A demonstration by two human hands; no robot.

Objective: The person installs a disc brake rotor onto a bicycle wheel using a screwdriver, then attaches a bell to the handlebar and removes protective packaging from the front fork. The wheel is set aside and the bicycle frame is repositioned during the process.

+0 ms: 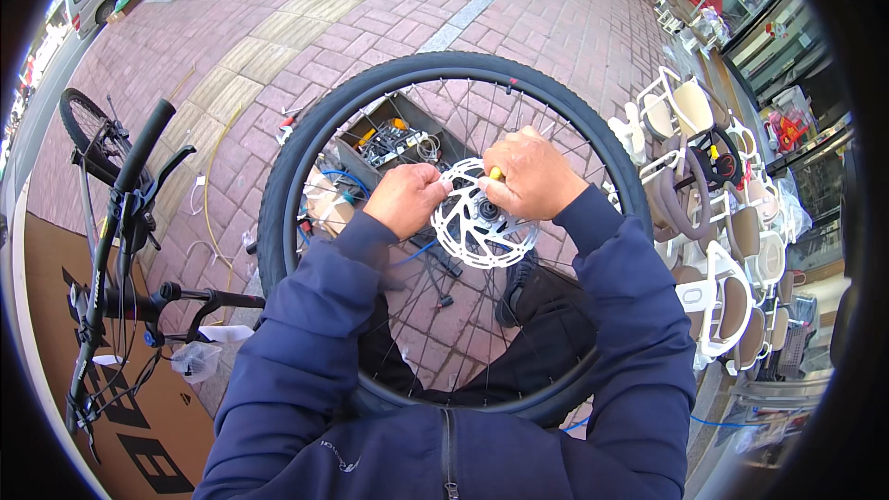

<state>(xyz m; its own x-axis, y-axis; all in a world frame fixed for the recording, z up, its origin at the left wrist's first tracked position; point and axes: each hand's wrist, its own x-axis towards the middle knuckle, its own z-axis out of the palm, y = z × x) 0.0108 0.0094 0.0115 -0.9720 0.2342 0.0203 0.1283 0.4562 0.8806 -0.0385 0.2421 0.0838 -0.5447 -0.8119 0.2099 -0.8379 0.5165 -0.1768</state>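
Observation:
A bicycle wheel with a black tyre (281, 176) stands in front of my body, its spokes facing me and my legs behind it. At its hub sits a silver brake disc (463, 239) with a cut-out pattern. My left hand (405, 201) is closed, thumb and fingers pinching the left edge of the disc. My right hand (534, 171) is wrapped round a small tool with a yellow handle (496, 173), above the hub. The tool's tip is hidden by the hand, so its kind is unclear.
Beyond the wheel lies an open toolbox (347, 137) full of metal tools. A bicycle frame with handlebars (139, 157) stands at left beside flattened cardboard (139, 444). Several child seats (727, 296) are piled at right. Blue and yellow hoses cross the brick paving (306, 65).

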